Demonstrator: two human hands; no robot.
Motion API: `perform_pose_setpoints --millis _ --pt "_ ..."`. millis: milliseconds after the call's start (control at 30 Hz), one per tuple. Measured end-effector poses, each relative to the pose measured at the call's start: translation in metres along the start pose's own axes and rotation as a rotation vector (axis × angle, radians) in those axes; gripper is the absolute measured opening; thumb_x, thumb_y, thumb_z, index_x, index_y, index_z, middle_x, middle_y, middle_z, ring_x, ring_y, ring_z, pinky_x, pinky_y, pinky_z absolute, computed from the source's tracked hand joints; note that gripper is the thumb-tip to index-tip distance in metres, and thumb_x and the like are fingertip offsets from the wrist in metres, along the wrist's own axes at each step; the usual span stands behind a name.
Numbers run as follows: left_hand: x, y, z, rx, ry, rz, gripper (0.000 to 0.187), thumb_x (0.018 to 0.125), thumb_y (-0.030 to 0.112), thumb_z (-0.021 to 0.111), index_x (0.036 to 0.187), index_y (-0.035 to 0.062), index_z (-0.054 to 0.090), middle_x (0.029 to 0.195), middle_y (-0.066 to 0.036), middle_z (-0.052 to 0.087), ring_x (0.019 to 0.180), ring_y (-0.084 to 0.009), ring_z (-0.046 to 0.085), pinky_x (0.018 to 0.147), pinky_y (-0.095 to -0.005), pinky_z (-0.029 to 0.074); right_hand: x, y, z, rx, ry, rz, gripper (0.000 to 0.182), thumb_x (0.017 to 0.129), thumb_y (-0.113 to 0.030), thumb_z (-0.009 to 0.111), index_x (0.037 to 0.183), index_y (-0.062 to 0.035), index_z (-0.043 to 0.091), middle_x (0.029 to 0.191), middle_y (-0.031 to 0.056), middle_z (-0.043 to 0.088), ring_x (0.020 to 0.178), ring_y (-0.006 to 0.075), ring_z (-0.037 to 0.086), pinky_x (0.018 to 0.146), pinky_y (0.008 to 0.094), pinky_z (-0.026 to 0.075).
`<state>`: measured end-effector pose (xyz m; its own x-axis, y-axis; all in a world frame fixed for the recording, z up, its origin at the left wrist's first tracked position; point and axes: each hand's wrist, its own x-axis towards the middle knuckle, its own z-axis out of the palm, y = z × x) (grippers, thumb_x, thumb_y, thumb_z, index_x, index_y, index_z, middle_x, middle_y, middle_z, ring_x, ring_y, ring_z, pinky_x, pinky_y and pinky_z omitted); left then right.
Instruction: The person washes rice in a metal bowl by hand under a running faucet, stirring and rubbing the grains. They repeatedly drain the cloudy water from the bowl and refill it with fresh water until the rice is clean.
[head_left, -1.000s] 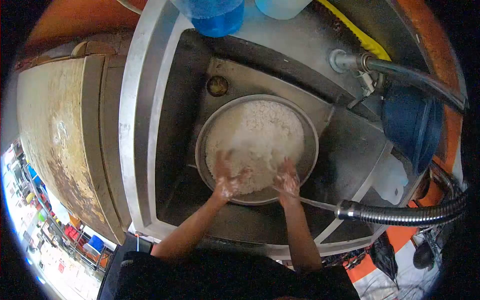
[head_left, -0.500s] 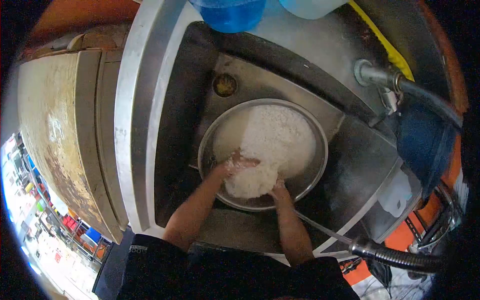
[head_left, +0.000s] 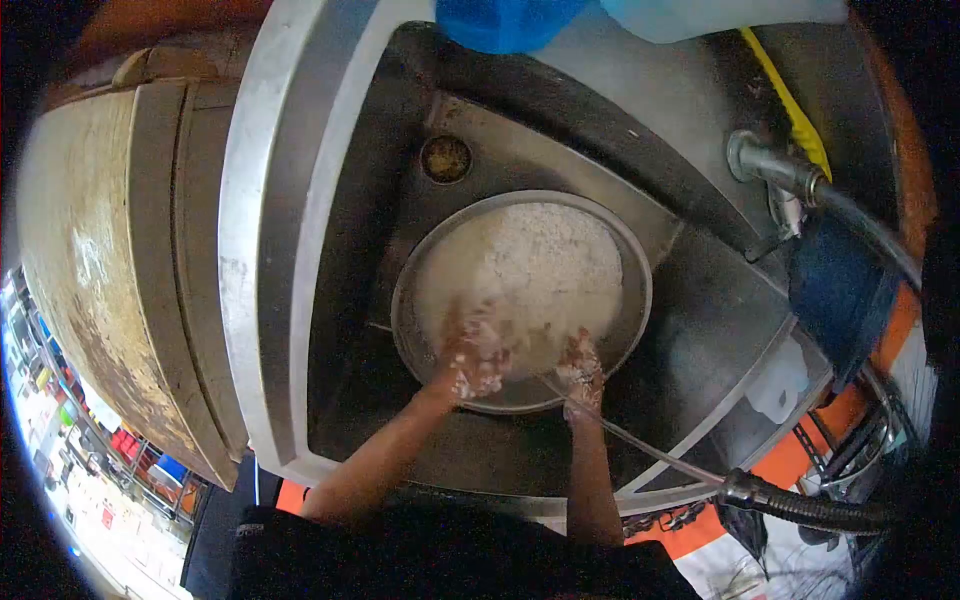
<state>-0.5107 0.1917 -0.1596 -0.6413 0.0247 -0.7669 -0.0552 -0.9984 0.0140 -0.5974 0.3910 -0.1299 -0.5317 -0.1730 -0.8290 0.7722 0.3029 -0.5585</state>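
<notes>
A wide round metal bowl [head_left: 399,318] holds white rice [head_left: 560,250] in cloudy water. My left hand [head_left: 474,358] is over the near left part of the bowl, palm side partly up, fingers apart and smeared by motion, with grains stuck to it. At the near right rim is my right hand [head_left: 580,372], also speckled with rice, its fingers loosely spread and pointing into the bowl. Neither hand shows a clump in it. A thin clear stream [head_left: 640,442] runs from a ribbed black hose [head_left: 800,503] past my right hand into the bowl.
The bowl stands in a deep metal sink [head_left: 270,250] beside a round drain [head_left: 445,159]. Behind are a blue container [head_left: 515,22] and a whitish one [head_left: 700,15]. A faucet fitting with a hose [head_left: 780,165] and a dark blue cloth [head_left: 840,285] are at right.
My hands have come apart and drawn back toward the near rim. The mound of rice between them has gone down into the water. The view has shifted slightly.
</notes>
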Motion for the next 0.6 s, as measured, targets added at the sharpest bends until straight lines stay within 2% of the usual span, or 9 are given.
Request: perform_pose_setpoints --millis 100,167,200,267,300,367,400,500,600 --pt "0.021 -0.013 -0.071 -0.517 0.113 -0.045 0.048 0.092 0.042 0.034 0.13 0.0123 0.034 0.127 -0.013 0.041 0.108 -0.0266 0.049 0.09 -0.0445 0.041 0.015 0.015 -0.006 -0.191 0.062 0.196 0.063 0.09 -0.036 0.043 0.139 -0.0077 0.017 0.139 0.0111 0.028 0.124 0.022 0.035 0.101 0.0395 0.031" --pt "0.037 -0.008 -0.082 -0.173 -0.154 0.145 0.049 0.093 0.042 0.033 0.131 0.0131 0.035 0.131 -0.013 0.04 0.111 -0.027 0.048 0.094 -0.045 0.038 0.057 0.046 -0.015 -0.062 0.086 0.384 0.064 0.088 -0.045 0.042 0.136 -0.0085 0.02 0.132 0.0108 0.03 0.117 0.0217 0.036 0.095 0.0414 0.031" --pt "0.064 0.003 -0.079 0.349 -0.45 0.342 0.048 0.092 0.041 0.033 0.131 0.0135 0.037 0.132 -0.012 0.039 0.113 -0.0271 0.047 0.097 -0.0446 0.035 0.074 0.056 -0.018 -0.032 0.106 0.461 0.062 0.088 -0.048 0.042 0.133 -0.0083 0.025 0.125 0.0102 0.035 0.109 0.0208 0.038 0.089 0.0405 0.034" --pt "0.086 0.019 -0.053 0.92 -0.459 0.169 0.046 0.091 0.038 0.036 0.13 0.0154 0.042 0.134 -0.012 0.039 0.116 -0.0277 0.045 0.101 -0.0425 0.031 0.098 0.072 -0.023 0.073 0.111 0.524 0.06 0.088 -0.046 0.043 0.131 -0.0077 0.028 0.123 0.0102 0.037 0.107 0.0209 0.04 0.088 0.0401 0.035" --pt "0.078 0.03 -0.015 0.923 -0.174 -0.189 0.044 0.09 0.036 0.039 0.129 0.0169 0.044 0.134 -0.012 0.039 0.117 -0.0281 0.045 0.103 -0.0408 0.028 0.105 0.081 -0.024 0.11 0.103 0.514 0.059 0.087 -0.046 0.044 0.13 -0.0074 0.029 0.122 0.0101 0.038 0.106 0.0209 0.041 0.087 0.0399 0.036" --pt "0.079 0.035 -0.004 1.098 -0.005 -0.484 0.049 0.088 0.042 0.038 0.128 0.0136 0.045 0.134 -0.012 0.039 0.12 -0.0263 0.041 0.106 -0.0374 0.025 0.113 0.094 -0.027 0.161 0.08 0.484 0.057 0.087 -0.044 0.045 0.128 -0.0069 0.032 0.12 0.0101 0.04 0.104 0.0209 0.043 0.086 0.0394 0.038" --pt "0.085 0.026 -0.026 1.291 -0.131 -0.426 0.058 0.088 0.049 0.035 0.128 0.0089 0.043 0.134 -0.011 0.04 0.123 -0.0241 0.038 0.106 -0.0358 0.023 0.114 0.1 -0.029 0.175 0.073 0.468 0.056 0.087 -0.044 0.046 0.127 -0.0066 0.033 0.119 0.0101 0.041 0.103 0.021 0.044 0.086 0.0392 0.038" --pt "0.094 -0.009 -0.088 1.84 -0.412 0.154 0.048 0.08 0.033 0.048 0.125 0.0179 0.047 0.125 -0.017 0.047 0.114 -0.0281 0.045 0.101 -0.0361 0.03 0.106 0.108 -0.029 0.204 0.066 0.42 0.053 0.086 -0.042 0.048 0.124 -0.0058 0.038 0.116 0.01 0.044 0.1 0.0211 0.047 0.084 0.0385 0.04" --pt "0.073 -0.029 -0.1 1.299 -0.28 0.045 0.046 0.08 0.029 0.053 0.124 0.0165 0.048 0.12 -0.019 0.05 0.109 -0.0289 0.049 0.096 -0.0386 0.036 0.074 0.097 -0.019 0.231 0.082 0.355 0.05 0.086 -0.04 0.05 0.121 -0.0049 0.042 0.113 0.01 0.047 0.097 0.0211 0.05 0.083 0.0378 0.043"
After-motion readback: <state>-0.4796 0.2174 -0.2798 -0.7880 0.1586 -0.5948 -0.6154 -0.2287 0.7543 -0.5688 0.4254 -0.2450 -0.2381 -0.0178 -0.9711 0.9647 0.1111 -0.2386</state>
